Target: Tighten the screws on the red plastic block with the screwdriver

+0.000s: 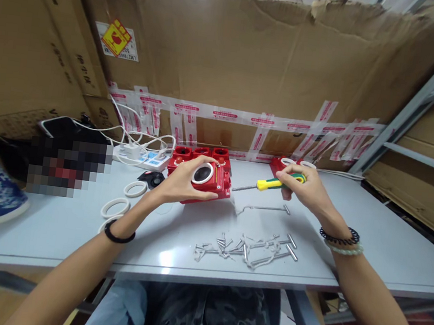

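Observation:
My left hand (181, 182) is closed around a red housing (218, 179) with a white ring and a dark round window on top. In my right hand (305, 186) is a screwdriver (270, 184) with a yellow and green handle. Its shaft points left, and the tip is at the right side of the housing; whether it sits in a screw I cannot tell. Below the shaft lies a thin metal T-shaped rod (269, 208). Nearer me, several screws and T-shaped rods (245, 250) lie in a loose pile with bits of string-like material.
More red housings (201, 153) stand behind my left hand, and another red piece with white rings (280, 164) is at the back right. White rings (115, 207) lie left, near a power strip (150, 159) with cables. Cardboard (230, 53) walls the back.

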The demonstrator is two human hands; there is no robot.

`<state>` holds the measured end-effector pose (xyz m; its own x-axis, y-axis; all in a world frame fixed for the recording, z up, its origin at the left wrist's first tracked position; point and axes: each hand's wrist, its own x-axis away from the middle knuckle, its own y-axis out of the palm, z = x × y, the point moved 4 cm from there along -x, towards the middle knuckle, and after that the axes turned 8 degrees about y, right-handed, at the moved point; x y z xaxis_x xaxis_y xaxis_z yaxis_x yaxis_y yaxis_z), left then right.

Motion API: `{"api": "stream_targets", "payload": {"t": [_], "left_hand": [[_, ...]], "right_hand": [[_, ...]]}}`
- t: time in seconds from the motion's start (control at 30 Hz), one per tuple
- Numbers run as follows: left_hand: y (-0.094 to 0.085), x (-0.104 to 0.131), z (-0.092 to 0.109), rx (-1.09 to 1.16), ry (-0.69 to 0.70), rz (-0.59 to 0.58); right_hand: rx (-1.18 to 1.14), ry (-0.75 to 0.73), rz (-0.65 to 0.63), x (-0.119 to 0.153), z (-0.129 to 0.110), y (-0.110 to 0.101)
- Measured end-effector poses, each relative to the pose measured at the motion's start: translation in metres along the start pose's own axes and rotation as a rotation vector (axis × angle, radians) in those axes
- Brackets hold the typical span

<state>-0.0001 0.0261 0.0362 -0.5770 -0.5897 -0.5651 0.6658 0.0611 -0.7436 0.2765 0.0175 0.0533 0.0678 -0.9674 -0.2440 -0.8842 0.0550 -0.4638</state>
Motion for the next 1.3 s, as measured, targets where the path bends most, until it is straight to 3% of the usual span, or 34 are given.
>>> {"api": "stream_targets", "payload": {"t": [0.13,0.27,0.37,0.43,0.63,0.73,0.83,0.97,1.2,1.3], "left_hand": [[0.001,0.0,0.0,-0.003,0.01,-0.016],[-0.003,0.0,-0.003,-0.036,-0.037,0.005],[-0.006,0.0,-0.005,-0.039,-0.052,0.02],[-0.006,0.0,-0.004,-0.038,-0.04,0.013],[-0.004,-0.001,-0.003,-0.05,-0.009,-0.024],[-0.005,-0.001,-0.004,-0.06,-0.014,-0.018],[-0.005,-0.001,-0.005,-0.062,-0.014,-0.008],[-0.007,-0.001,-0.006,-0.062,-0.024,0.002],[-0.008,-0.001,-0.005,-0.039,-0.029,-0.011],[-0.009,-0.001,-0.006,-0.041,-0.043,0.022]], "right_hand": [[0.137,0.003,0.092,-0.003,0.009,0.001],[0.062,-0.035,-0.05,-0.003,0.008,-0.001],[0.015,0.011,-0.195,-0.001,0.006,-0.002],[0.011,0.034,-0.221,-0.002,0.005,-0.001],[0.174,0.042,0.003,-0.008,0.015,0.008],[0.1,0.066,0.075,-0.009,0.018,0.01],[-0.083,0.093,-0.067,-0.007,0.016,0.01],[-0.109,0.112,-0.228,-0.007,0.017,0.008],[0.022,0.007,-0.061,-0.008,0.014,0.012],[-0.042,0.006,0.041,-0.008,0.011,0.011]]}}
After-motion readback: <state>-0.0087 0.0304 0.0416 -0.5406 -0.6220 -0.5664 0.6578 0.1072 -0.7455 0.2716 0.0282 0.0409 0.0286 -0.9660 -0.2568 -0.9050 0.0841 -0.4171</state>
